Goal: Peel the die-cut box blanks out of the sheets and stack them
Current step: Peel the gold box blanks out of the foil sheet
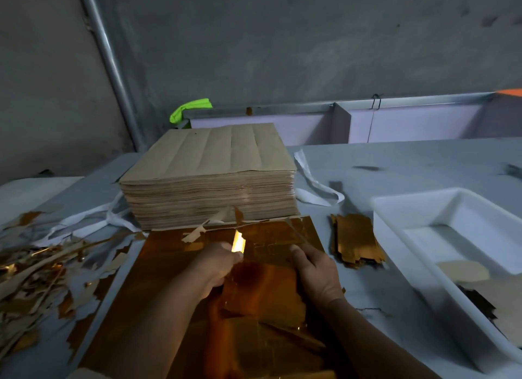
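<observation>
- Gold blank [262, 288] sits between my hands, over the sheet [169, 265] lying flat in front of me. My left hand [217, 265] and right hand [319, 277] each grip an edge, I'd judge to tear it free evenly.
- Just right, the peeled blanks [357, 240] pile within easy reach.
- Far left, scraps [34, 265] heap apart from good pieces.
- Behind the sheet stands the stack of sheets [209, 175].

I've got a white tray [423, 282] sitting along the right edge of the grey surface [423, 164]. One white strap [313, 181] loops flat toward the far edge, and another length [84, 223] trails off near the left edge. Beyond the far edge I see lilac panels [409, 124] under a metal rail [282, 107], a bright green bundle [189, 109] at the rail's left end, and a grey pipe [110, 65] climbing the concrete wall [282, 40].
</observation>
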Available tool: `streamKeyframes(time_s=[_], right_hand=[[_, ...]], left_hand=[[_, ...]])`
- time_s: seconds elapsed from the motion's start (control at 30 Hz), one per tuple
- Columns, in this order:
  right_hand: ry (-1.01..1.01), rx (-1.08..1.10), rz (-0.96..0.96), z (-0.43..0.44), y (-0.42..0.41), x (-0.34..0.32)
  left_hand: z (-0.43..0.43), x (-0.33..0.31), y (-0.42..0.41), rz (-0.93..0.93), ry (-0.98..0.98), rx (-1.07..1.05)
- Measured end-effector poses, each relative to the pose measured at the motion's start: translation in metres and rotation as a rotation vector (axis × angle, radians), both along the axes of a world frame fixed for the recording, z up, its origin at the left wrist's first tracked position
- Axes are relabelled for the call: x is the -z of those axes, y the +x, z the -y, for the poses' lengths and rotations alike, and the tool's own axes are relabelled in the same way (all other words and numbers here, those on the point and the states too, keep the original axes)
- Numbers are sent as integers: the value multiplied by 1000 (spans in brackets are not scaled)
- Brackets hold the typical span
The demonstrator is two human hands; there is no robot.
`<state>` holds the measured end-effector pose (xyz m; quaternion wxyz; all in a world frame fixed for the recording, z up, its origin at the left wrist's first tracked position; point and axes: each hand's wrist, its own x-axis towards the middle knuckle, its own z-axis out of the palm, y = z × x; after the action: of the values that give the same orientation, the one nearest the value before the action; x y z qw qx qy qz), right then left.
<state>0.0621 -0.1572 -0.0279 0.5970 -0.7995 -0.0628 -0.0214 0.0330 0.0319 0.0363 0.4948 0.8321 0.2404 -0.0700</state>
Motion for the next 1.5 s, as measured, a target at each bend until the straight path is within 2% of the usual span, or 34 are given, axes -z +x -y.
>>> streamKeyframes(time_s=[0.1, 0.3, 0.4, 0.6, 0.87, 1.23, 1.37, 1.5], right_hand=[[116, 1, -15, 1, -4, -3], [52, -54, -47, 1, -2, -2], [-45, -65, -64, 1, 2, 2], [-11, -31, -83, 2, 5, 5], [-15, -44, -64, 1, 3, 1], [44, -28, -85, 1, 3, -3], [183, 20, -113, 5, 4, -3], [237, 33, -113, 6, 3, -4]], left_hand=[[-3, 4, 5, 114, 67, -34], [3, 15, 16, 256, 177, -98], [7, 20, 21, 281, 208, -120], [5, 48, 20, 252, 238, -238], [8, 60, 12, 368, 280, -241], [6, 62, 10, 397, 186, -208], [0, 62, 11, 416, 143, -268], [1, 62, 9, 442, 110, -264]])
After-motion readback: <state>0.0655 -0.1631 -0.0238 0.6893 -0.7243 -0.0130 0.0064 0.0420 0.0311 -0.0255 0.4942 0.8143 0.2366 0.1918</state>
